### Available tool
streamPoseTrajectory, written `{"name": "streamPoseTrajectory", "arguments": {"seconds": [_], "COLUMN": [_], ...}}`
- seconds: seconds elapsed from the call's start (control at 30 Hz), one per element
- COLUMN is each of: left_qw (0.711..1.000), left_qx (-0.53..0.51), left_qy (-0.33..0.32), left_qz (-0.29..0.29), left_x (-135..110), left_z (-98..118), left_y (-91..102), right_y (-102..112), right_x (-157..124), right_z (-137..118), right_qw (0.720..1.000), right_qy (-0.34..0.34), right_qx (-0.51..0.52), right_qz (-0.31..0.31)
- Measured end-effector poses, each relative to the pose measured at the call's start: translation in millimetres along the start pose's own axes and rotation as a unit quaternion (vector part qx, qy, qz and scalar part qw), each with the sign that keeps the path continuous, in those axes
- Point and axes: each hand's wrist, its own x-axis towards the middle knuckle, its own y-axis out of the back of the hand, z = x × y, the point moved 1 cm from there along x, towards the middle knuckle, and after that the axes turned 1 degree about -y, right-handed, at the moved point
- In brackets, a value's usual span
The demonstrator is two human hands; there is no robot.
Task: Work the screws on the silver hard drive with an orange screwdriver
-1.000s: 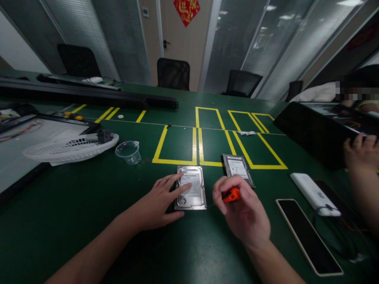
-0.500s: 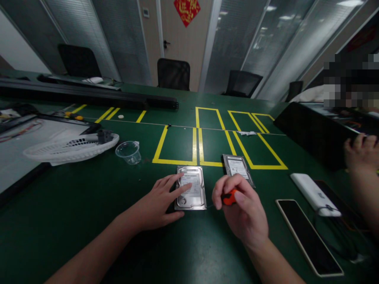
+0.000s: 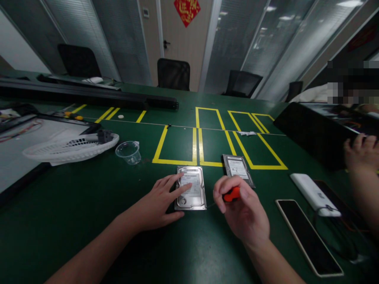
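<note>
A silver hard drive (image 3: 195,193) lies label up on the green table in front of me. My left hand (image 3: 161,201) rests over its left side, fingers spread, with fingertips on the label. Beside the drive's right edge, my right hand (image 3: 242,209) is closed around the orange and black handle of a screwdriver (image 3: 232,194). The thin shaft points left toward the drive's lower right corner; whether the tip touches it I cannot tell. A second hard drive (image 3: 237,167) sits just beyond my right hand, partly covered by it.
Left of the drives are a clear plastic cup (image 3: 129,153) and a white basket (image 3: 74,148). To the right lie a phone (image 3: 309,236), a white power bank (image 3: 315,194) with a cable, and a black case (image 3: 314,134) under another person's hand (image 3: 363,154). Yellow tape (image 3: 174,161) marks rectangles ahead.
My right hand has shifted very slightly to the right and turned a little with the screwdriver. My left hand and both drives have stayed in place.
</note>
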Motion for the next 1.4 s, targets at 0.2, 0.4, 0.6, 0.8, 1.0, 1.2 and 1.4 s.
{"name": "streamPoseTrajectory", "arguments": {"seconds": [0.2,0.4,0.6,0.8,1.0,1.2,1.4], "left_qw": [1.000,1.000,1.000,1.000,1.000,1.000,1.000], "left_qx": [-0.003,-0.006,-0.003,0.000,0.007,0.010,0.001], "left_qy": [-0.004,0.000,-0.001,0.002,0.000,-0.003,-0.001], "left_qz": [0.006,0.003,-0.002,-0.002,-0.004,-0.002,0.002], "left_x": [-0.6,-0.2,0.2,0.1,0.0,0.7,0.1], "left_z": [-1.0,-0.6,0.5,-0.3,0.7,1.0,0.2], "left_y": [-0.8,-0.1,0.3,-0.1,0.5,0.2,-0.2], "right_y": [-0.3,0.2,0.1,1.4,2.1,1.5,1.4], "right_x": [0.2,-0.1,-0.9,-1.6,-1.4,-1.7,-1.8], "right_z": [-0.8,0.7,1.5,3.1,3.6,5.4,5.7], "right_qw": [1.000,1.000,1.000,1.000,1.000,0.999,0.999], "right_qy": [-0.004,0.005,0.003,-0.002,-0.005,-0.004,-0.009], "right_qx": [-0.009,-0.017,-0.012,-0.012,-0.007,-0.010,-0.011], "right_qz": [-0.002,-0.007,-0.015,-0.017,-0.023,-0.030,-0.030]}}
